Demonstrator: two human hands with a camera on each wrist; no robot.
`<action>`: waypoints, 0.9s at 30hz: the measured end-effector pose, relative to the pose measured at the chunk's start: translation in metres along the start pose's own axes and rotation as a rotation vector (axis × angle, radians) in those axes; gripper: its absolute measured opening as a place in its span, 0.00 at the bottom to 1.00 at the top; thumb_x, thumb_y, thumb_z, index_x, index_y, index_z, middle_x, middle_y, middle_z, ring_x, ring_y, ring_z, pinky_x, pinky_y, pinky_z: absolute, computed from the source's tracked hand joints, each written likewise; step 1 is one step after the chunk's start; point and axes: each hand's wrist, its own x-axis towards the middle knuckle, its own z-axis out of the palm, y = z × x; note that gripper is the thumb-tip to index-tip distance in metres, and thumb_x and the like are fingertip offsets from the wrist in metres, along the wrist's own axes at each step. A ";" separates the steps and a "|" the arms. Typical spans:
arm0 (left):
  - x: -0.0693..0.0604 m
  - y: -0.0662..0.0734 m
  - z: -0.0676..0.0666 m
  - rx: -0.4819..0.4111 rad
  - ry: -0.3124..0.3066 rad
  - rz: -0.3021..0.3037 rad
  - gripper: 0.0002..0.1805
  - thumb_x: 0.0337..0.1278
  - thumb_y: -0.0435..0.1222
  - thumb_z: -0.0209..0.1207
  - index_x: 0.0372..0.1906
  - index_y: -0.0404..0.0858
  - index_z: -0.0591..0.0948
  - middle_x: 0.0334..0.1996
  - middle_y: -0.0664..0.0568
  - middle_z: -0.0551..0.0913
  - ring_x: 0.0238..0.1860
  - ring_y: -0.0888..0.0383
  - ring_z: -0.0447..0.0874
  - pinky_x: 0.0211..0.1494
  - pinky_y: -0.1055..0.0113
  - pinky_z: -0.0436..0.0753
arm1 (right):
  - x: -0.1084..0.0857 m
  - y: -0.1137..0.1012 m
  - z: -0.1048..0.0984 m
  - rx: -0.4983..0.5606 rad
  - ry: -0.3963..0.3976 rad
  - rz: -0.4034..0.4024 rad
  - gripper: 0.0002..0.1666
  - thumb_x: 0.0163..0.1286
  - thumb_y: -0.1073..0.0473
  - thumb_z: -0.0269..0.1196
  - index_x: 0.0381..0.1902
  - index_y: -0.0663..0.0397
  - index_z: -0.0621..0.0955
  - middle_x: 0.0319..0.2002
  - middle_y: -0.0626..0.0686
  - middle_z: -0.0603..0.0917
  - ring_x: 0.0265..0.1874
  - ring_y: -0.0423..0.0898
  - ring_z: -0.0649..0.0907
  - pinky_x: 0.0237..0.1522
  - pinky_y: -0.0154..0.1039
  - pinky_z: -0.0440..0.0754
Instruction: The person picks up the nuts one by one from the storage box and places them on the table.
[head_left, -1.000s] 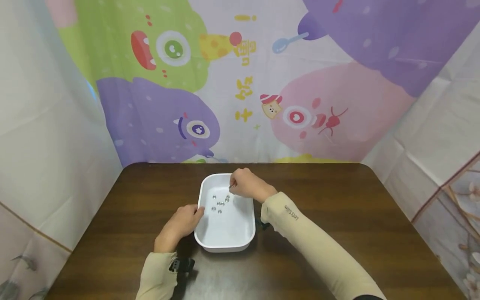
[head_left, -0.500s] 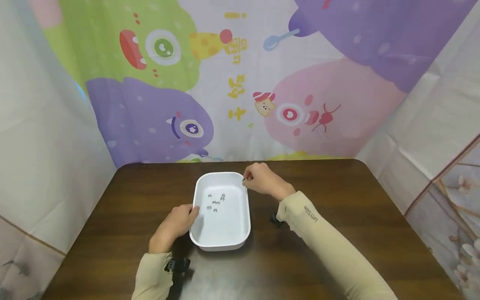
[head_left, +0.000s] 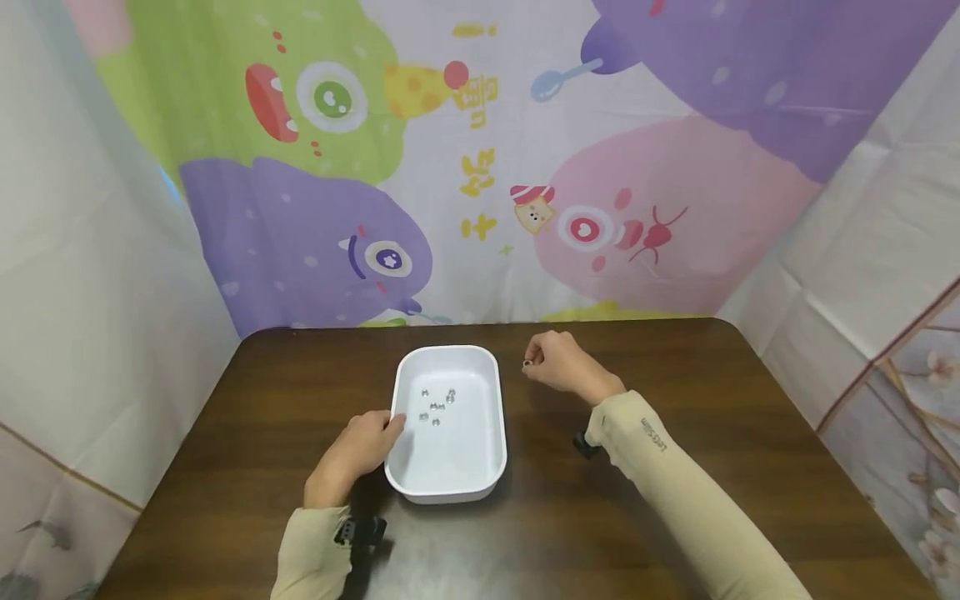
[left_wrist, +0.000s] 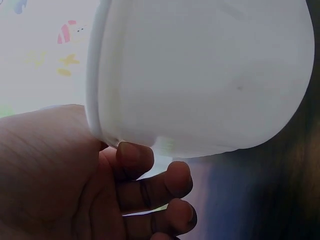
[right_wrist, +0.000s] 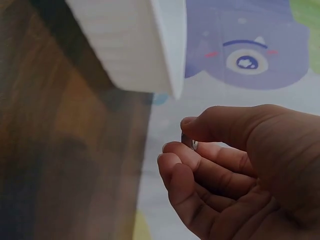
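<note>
A white rectangular tray [head_left: 450,467] stands on the table, with several small shiny silvery pieces [head_left: 437,407] on its floor. My left hand [head_left: 362,443] grips the tray's left wall, its thumb over the rim. In the left wrist view, curled fingers [left_wrist: 179,178] lie by the tray's outer side. Off to the tray's right and above the table, my right hand [head_left: 564,364] pinches one small shiny piece [right_wrist: 187,141] between thumb and fingertips. Most of that piece is covered, so its exact kind is unclear.
A dark brown wooden table [head_left: 637,500] carries everything. Behind it hangs a cloth [head_left: 480,275] printed with cartoon monsters. Pale cloths hang on both sides, the right one [head_left: 847,317] with flower prints.
My right hand has moved right, from over the tray's far right corner to outside it, still pinching the small piece. The left hand stays on the tray's wall.
</note>
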 end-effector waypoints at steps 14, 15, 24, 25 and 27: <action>-0.001 -0.004 0.002 -0.010 0.018 0.004 0.19 0.76 0.46 0.50 0.42 0.35 0.85 0.36 0.46 0.85 0.36 0.53 0.79 0.43 0.57 0.78 | -0.005 0.034 0.020 0.013 -0.036 0.070 0.08 0.67 0.61 0.69 0.39 0.60 0.83 0.34 0.53 0.84 0.33 0.46 0.82 0.40 0.42 0.82; -0.001 -0.004 0.002 -0.010 0.020 0.009 0.20 0.76 0.46 0.50 0.42 0.36 0.85 0.36 0.46 0.85 0.36 0.53 0.79 0.42 0.58 0.78 | -0.006 0.036 0.020 0.015 -0.036 0.080 0.08 0.67 0.61 0.69 0.39 0.60 0.83 0.34 0.53 0.84 0.33 0.46 0.82 0.40 0.42 0.82; -0.003 -0.007 0.004 -0.018 0.011 0.004 0.20 0.75 0.46 0.50 0.38 0.36 0.85 0.31 0.48 0.83 0.34 0.54 0.77 0.40 0.60 0.76 | -0.011 0.053 0.028 0.014 -0.051 0.107 0.07 0.67 0.62 0.68 0.40 0.59 0.83 0.35 0.54 0.84 0.33 0.47 0.81 0.39 0.42 0.81; -0.002 -0.008 0.004 -0.016 0.011 0.010 0.20 0.75 0.46 0.50 0.39 0.36 0.85 0.32 0.48 0.84 0.34 0.54 0.78 0.41 0.59 0.77 | -0.011 0.055 0.030 0.013 -0.051 0.108 0.07 0.68 0.62 0.68 0.41 0.59 0.83 0.36 0.54 0.84 0.33 0.47 0.81 0.39 0.42 0.81; -0.002 -0.008 0.004 -0.014 0.014 0.014 0.20 0.76 0.46 0.50 0.40 0.35 0.85 0.33 0.47 0.85 0.35 0.54 0.78 0.42 0.58 0.78 | -0.013 0.058 0.032 0.014 -0.058 0.115 0.07 0.69 0.62 0.68 0.42 0.59 0.83 0.37 0.54 0.85 0.34 0.47 0.81 0.39 0.42 0.81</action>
